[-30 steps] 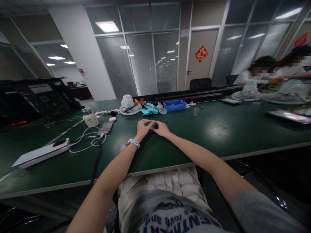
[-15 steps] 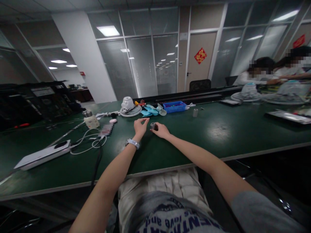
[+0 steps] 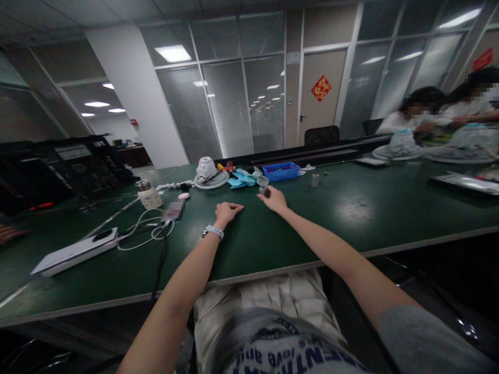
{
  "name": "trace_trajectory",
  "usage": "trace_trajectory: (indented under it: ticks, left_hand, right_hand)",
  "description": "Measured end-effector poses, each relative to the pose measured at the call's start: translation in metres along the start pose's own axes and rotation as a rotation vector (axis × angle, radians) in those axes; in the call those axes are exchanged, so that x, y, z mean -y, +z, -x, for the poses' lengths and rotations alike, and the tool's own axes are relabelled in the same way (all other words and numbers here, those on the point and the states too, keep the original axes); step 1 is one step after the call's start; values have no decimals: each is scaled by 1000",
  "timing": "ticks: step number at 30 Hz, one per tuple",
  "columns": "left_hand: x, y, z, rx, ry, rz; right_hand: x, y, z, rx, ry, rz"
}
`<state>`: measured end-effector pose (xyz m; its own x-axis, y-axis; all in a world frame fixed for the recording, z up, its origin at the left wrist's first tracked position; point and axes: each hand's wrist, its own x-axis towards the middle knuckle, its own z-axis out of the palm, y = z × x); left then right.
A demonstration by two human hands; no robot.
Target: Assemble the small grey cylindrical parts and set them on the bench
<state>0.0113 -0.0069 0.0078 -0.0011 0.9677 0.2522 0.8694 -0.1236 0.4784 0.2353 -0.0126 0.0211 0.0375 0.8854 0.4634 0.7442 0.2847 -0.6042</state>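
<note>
My right hand grips a small grey metal cylinder between thumb and fingers, over the table just in front of a light-blue fan blade. Nearer to me and to the left, my left hand is low at the tabletop. Its thumb and fingertips are pressed together in a pinch; whether something tiny sits between them cannot be seen. A second metal cylinder stands upright farther right on the green table.
Behind my hands lie a white fan part with a grille and a blue tray. At left are a bottle, white cables and a white device. Two people sit at the far right; another person's hand shows at far left.
My right hand has carried the metal cylinder away from me and to the right, apart from my left hand. The left hand has lowered slightly. Another person's hand has appeared at the left edge.
</note>
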Motion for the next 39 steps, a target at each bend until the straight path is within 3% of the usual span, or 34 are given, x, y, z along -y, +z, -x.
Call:
trace_trajectory:
  ticks: [4,7,10,15,17,19,21,24,27,29,33,36,39]
  left_hand:
    - [1,1,0,-6,-2,14]
    - [1,2,0,-12,-2,33]
    - [1,2,-1,-18,3,34]
    - [1,2,0,-23,3,8]
    - [1,2,0,-24,10,18]
    - [1,3,-1,-47,3,50]
    - [2,5,-4,-100,-31,97]
    - [4,7,-7,-198,-103,164]
    - [6,8,-9,-246,-144,191]
    - [7,8,-10,-247,-142,198]
    - [7,10,-10,-239,-114,191]
    - [6,11,-10,-230,-122,184]
    - [5,9,-9,-214,-127,183]
  right_hand:
    - [-59,-52,-15,-268,220,244]
    - [-104,-87,-14,-382,481,326]
    - [-130,-108,-8,-445,653,314]
    - [-132,-110,-3,-489,746,254]
    - [-126,-108,-3,-568,745,274]
    - [-114,-106,-5,-685,664,333]
    - [-94,-101,-6,-728,474,384]
    - [-48,-78,-2,-522,83,378]
    - [3,-34,10,-155,-296,310]
    - [28,-1,19,66,-445,285]
    - [47,40,27,318,-464,295]
    - [41,45,23,406,-457,250]
    - [33,39,18,356,-439,202]
